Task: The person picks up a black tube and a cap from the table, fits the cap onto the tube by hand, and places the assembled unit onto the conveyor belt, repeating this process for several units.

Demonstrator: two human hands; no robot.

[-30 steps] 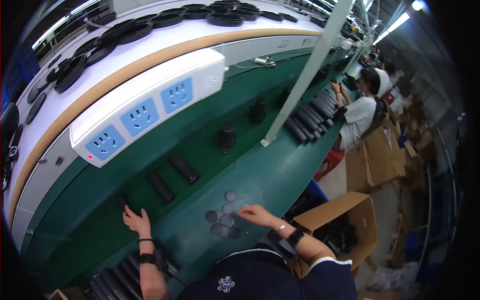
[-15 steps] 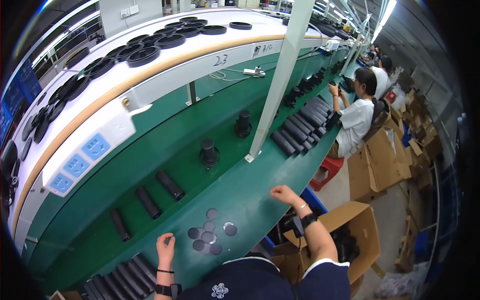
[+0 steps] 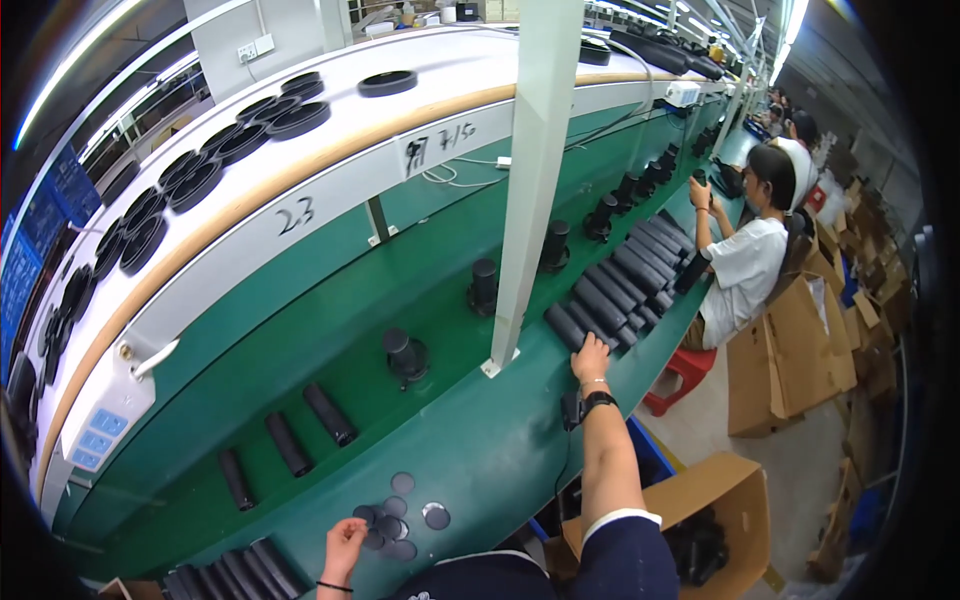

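Note:
My right hand (image 3: 591, 360) reaches forward to the pile of black tubes (image 3: 625, 283), its fingers curled round the near end of a black tube (image 3: 566, 327). By the small pile of thin round black discs (image 3: 396, 530), my left hand (image 3: 346, 546) has its fingers bent together. Its fingertips meet the pile's left edge; whether a disc is pinched in them is hidden. One disc (image 3: 436, 516) lies apart to the right, with a pale rim. Another row of black tubes (image 3: 235, 575) lies left of my left hand.
Three single tubes (image 3: 288, 444) lie on the green bench (image 3: 450, 430). Black flanged parts (image 3: 405, 355) stand behind them. A pale post (image 3: 535, 180) rises from the bench. Black rings (image 3: 300, 120) sit on the shelf. An open carton (image 3: 735, 510) stands right; a co-worker (image 3: 750, 250) sits beyond the tubes.
My right hand has stretched forward from above the bench to the tube pile. My left hand has moved in to the discs' edge. The view has shifted with my head.

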